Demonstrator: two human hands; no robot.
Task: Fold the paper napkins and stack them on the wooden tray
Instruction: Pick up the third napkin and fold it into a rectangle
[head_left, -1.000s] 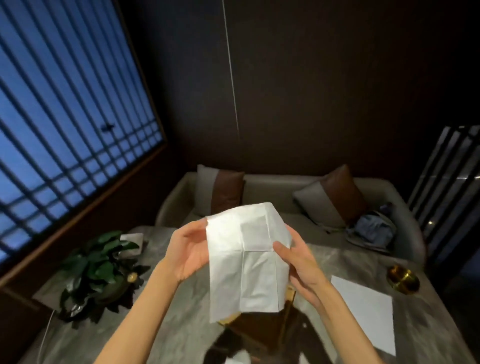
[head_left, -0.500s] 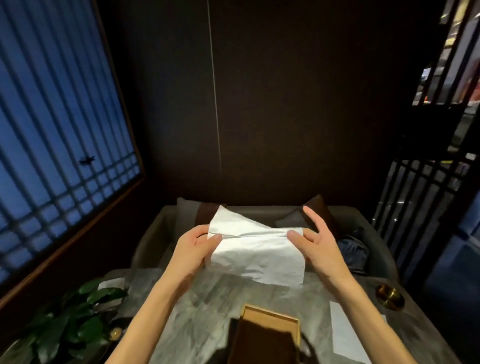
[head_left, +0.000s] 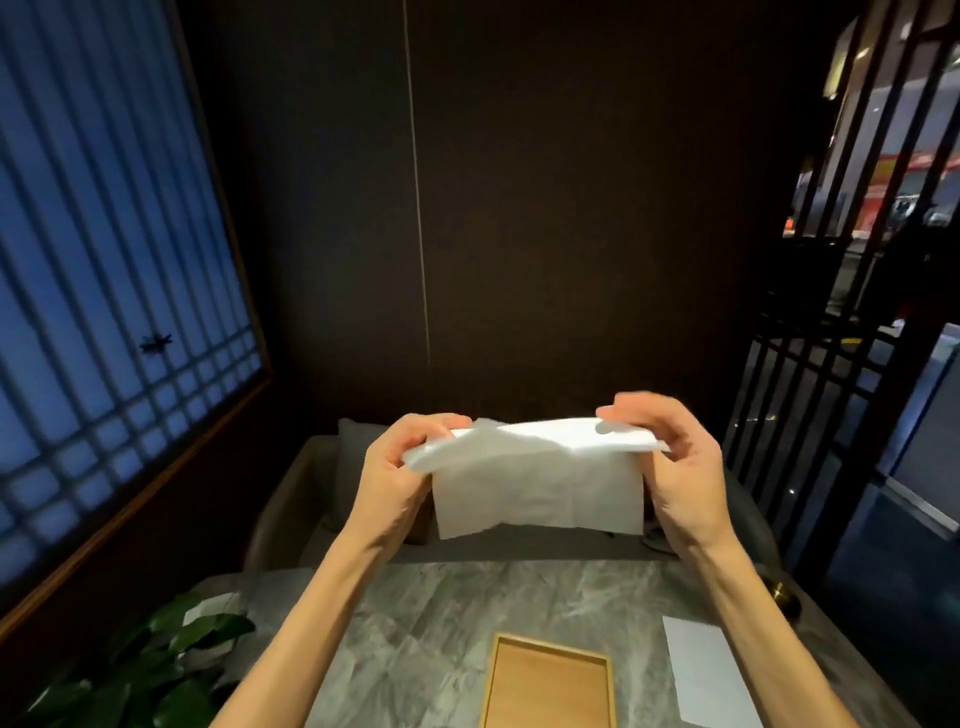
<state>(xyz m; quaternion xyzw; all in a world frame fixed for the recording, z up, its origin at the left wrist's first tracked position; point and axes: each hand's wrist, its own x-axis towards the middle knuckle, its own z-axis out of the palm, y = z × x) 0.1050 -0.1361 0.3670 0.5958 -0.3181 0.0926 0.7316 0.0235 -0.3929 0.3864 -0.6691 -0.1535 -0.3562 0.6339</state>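
A white paper napkin (head_left: 535, 486) hangs in the air above the table, folded over along its top edge. My left hand (head_left: 400, 478) pinches its left end and my right hand (head_left: 675, 467) pinches its right end, both at chest height. Below them, the wooden tray (head_left: 548, 686) lies on the grey marble table (head_left: 415, 623) near the bottom edge of the view, with nothing visible in it. Another white napkin (head_left: 709, 675) lies flat on the table to the right of the tray.
A leafy green plant (head_left: 145, 665) stands at the table's left corner with a white card in it. A small brass dish (head_left: 784, 597) sits at the right edge. A grey sofa (head_left: 291, 499) with cushions runs behind the table. A dark slatted screen (head_left: 810, 415) stands to the right.
The napkin went from hanging open in front of me to folded over, its top edge now held level between both hands. The view has tilted upward, and the tray now shows fully.
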